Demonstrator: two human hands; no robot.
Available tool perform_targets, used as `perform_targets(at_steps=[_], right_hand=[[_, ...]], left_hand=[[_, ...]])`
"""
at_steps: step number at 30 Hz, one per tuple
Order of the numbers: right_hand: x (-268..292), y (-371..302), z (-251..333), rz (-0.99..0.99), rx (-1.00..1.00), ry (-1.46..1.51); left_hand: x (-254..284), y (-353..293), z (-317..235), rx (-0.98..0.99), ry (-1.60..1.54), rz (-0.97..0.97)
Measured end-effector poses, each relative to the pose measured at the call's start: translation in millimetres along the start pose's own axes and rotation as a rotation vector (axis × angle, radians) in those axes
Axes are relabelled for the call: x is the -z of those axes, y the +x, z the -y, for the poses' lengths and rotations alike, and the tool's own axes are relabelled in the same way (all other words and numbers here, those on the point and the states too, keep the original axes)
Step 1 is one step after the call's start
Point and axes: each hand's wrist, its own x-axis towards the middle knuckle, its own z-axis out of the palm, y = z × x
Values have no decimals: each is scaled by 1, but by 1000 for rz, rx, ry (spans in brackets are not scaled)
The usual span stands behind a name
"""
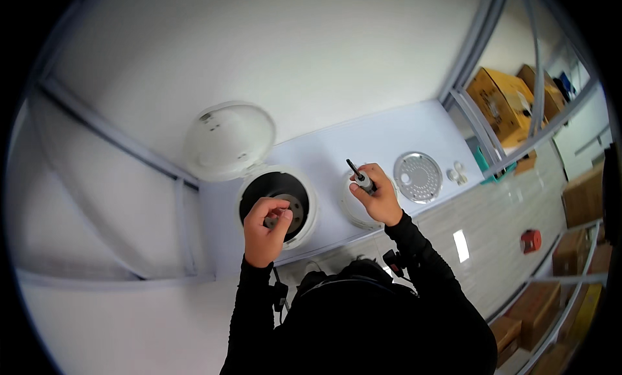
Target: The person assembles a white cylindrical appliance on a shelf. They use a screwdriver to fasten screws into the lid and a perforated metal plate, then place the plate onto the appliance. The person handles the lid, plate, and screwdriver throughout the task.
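Note:
A white rice cooker (312,213) stands on the table with its lid (230,145) swung up and back. Inside its dark cavity lies a grey round heating plate (297,211). My left hand (266,226) is over the opening, thumb and fingers drawn together; a small grey bit shows by the fingertips, too unclear to name. My right hand (383,197) grips a screwdriver (365,182) with a grey body, its dark shaft pointing up and to the left. Under that hand sits a round white part (353,206), mostly covered by the hand.
To the right on the white table (324,145) lie a perforated silver disc (424,179) and a few small white pieces (457,174). Grey frame posts (476,31) stand at the sides. Cardboard boxes (535,310) fill a shelf at lower right; a red object (530,241) is on the floor.

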Motion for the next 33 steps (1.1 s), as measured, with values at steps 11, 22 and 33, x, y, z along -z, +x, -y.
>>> perform_targets(at_steps=[11, 22, 33], right_hand=[[162, -17, -52, -92, -110, -239], [281, -55, -123, 41, -379, -413], [287, -79, -163, 84, -271, -419]], left_hand=[[-151, 8, -10, 5, -30, 105], [-310, -11, 44, -122, 719, 174], [-376, -8, 52, 78, 867, 286]])
